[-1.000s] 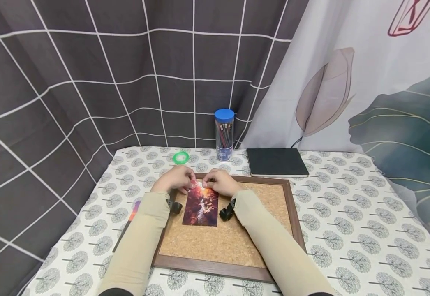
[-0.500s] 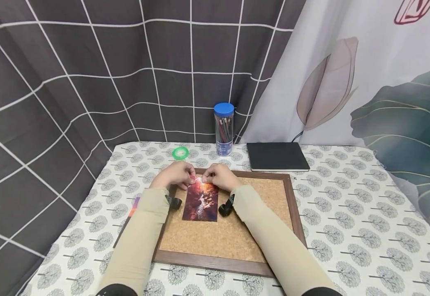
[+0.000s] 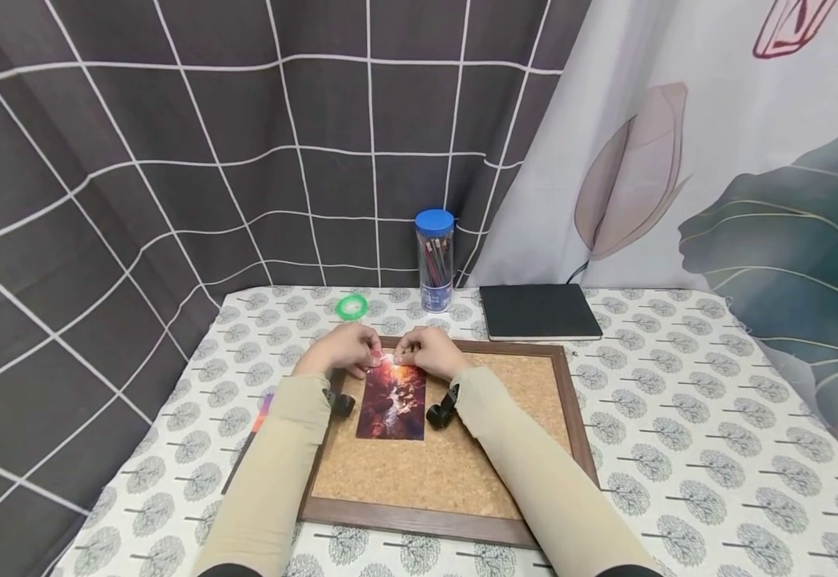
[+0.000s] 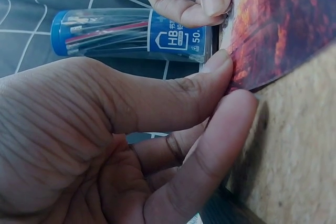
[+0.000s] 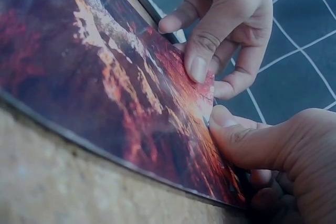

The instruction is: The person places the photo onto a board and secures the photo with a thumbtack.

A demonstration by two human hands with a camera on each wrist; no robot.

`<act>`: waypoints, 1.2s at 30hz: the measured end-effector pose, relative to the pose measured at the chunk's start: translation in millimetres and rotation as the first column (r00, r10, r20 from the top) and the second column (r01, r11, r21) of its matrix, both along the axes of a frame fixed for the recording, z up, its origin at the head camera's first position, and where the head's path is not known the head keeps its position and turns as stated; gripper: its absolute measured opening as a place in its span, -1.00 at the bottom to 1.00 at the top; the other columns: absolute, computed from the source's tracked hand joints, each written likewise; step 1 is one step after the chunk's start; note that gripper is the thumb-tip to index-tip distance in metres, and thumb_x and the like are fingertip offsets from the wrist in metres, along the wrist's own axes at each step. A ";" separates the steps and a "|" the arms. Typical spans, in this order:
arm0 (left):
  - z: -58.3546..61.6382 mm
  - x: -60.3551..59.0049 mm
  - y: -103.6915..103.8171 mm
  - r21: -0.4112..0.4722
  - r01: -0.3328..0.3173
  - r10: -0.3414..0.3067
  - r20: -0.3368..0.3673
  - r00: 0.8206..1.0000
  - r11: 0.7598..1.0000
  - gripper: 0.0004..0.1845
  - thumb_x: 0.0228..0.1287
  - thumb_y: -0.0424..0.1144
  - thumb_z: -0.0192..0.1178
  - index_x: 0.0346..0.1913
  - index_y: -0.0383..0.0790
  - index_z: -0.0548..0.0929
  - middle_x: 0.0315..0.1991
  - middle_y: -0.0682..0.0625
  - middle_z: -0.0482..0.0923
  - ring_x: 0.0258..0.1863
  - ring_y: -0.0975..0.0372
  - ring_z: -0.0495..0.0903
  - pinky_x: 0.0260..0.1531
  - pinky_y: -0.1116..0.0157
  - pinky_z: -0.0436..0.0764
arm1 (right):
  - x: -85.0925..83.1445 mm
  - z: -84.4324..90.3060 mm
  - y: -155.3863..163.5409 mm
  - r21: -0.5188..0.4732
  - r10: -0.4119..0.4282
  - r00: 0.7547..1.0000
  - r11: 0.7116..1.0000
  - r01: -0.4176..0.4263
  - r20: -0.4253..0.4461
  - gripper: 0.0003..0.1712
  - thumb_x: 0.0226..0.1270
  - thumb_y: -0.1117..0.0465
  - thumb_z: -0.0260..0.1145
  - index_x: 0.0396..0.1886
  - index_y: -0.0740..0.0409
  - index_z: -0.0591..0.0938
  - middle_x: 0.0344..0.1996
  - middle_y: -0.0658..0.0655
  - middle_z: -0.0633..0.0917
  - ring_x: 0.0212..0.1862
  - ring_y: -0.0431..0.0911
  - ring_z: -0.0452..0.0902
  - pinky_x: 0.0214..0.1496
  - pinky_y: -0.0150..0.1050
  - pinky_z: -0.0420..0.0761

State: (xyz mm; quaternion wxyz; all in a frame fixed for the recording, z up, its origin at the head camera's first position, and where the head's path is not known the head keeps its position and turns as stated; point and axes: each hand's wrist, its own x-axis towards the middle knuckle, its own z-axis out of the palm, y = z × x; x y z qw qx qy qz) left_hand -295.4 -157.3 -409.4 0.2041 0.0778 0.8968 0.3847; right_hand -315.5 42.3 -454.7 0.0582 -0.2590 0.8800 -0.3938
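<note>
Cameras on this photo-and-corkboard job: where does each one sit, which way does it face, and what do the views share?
Head: above, facing forward and down at the corkboard; both sleeved forearms, left hand and right hand show.
Left wrist: beside the left hand, facing across its thumb and finger pinching the photo; the pencil tube lies beyond.
Right wrist: low over the cork, facing along the photo toward both hands.
Shared: all three show the photo's far edge pinched by both hands.

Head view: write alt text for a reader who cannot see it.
Both hands, left hand and right hand, pinch the top edge of a reddish photo lying on a framed cork board. Behind stand a blue-capped pencil tube, a green tape roll and a black notebook.
</note>
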 end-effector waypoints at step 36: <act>-1.6 4.1 1.0 0.008 -0.018 0.018 -0.015 1.000 1.000 -0.85 0.10 -0.44 0.31 -0.26 -0.35 0.57 -0.39 -0.08 0.50 -0.61 0.20 0.61 -0.48 0.25 0.74 | 9.2 4.2 -6.4 0.042 -0.088 0.995 0.995 0.090 -0.053 -0.91 0.09 0.15 0.48 -0.53 -0.01 0.72 -0.38 0.00 0.73 -0.30 -0.19 0.55 -0.14 -0.29 0.55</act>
